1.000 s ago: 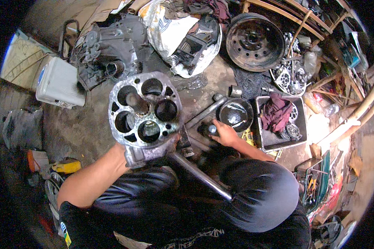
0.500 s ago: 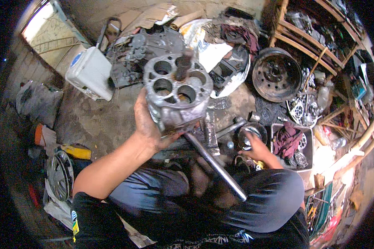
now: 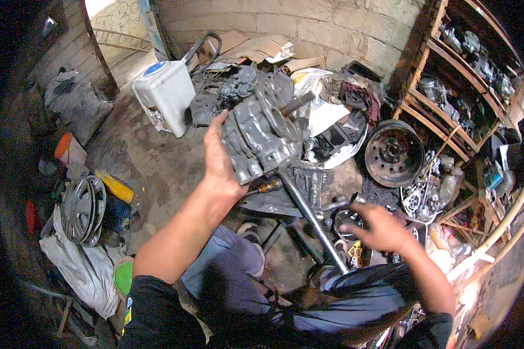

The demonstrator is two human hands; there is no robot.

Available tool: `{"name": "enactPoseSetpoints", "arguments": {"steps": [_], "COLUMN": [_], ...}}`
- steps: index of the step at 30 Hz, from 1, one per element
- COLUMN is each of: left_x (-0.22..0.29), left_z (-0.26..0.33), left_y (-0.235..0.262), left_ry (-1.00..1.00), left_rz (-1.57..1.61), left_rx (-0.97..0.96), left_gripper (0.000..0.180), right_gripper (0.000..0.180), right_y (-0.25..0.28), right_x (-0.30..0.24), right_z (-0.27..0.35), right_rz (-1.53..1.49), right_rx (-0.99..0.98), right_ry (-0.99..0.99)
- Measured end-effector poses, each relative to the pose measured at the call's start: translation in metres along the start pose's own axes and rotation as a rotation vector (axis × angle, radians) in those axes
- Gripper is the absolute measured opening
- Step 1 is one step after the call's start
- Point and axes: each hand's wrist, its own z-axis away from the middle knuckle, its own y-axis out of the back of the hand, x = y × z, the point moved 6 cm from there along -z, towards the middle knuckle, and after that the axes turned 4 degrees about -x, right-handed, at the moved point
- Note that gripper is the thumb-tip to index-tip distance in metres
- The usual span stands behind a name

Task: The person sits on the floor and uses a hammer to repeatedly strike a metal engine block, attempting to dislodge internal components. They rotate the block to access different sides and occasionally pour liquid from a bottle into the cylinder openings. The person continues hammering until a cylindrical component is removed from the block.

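Observation:
My left hand (image 3: 220, 160) is wrapped round the side and underside of a grey metal cylinder block (image 3: 253, 145). The block is tilted, its bored face turned away to the right. A rusty stub shaft (image 3: 298, 103) sticks out of that face. From beneath the block a shiny metal rod (image 3: 313, 220) slants down toward my right knee; whether it is joined to the block I cannot tell. My right hand (image 3: 381, 228) is empty, fingers apart, over a small round pan (image 3: 349, 224). Close below the block shows an amber screwdriver handle (image 3: 269, 186).
A steel wheel rim (image 3: 394, 152) stands at right, below wooden shelves (image 3: 442, 99) of metal parts. Dark machine parts and a white sack (image 3: 326, 116) lie ahead. A white jerrycan (image 3: 166, 96) stands back left; hubcaps (image 3: 81, 209) and a green lid (image 3: 123, 278) lie left.
The block has tipped, so its bores have turned out of sight and its side shows. My right hand has lifted off the pan area. The view has shifted, showing more wall.

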Motion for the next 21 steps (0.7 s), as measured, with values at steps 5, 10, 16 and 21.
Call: {"name": "enactPoseSetpoints", "arguments": {"steps": [5, 10, 16, 21], "left_x": [0.005, 0.011, 0.029, 0.036], "left_z": [-0.013, -0.028, -0.045, -0.031], "left_y": [0.022, 0.036, 0.048, 0.017], "left_ry": [-0.009, -0.054, -0.274, -0.540], "left_rz": [-0.087, -0.194, -0.426, -0.851], "left_rx": [-0.015, 0.053, 0.112, 0.179], "left_gripper": [0.050, 0.040, 0.043, 0.062], "right_gripper": [0.090, 0.082, 0.064, 0.047], "right_y": [-0.082, -0.110, -0.122, -0.153], "right_x": [-0.017, -0.008, -0.012, 0.004], "right_z": [-0.017, -0.044, -0.053, -0.017], "right_rz": [-0.180, -0.366, -0.466, -0.472], "right_rx": [-0.026, 0.049, 0.238, 0.433], "right_ry": [-0.162, -0.370, -0.284, -0.210]}}
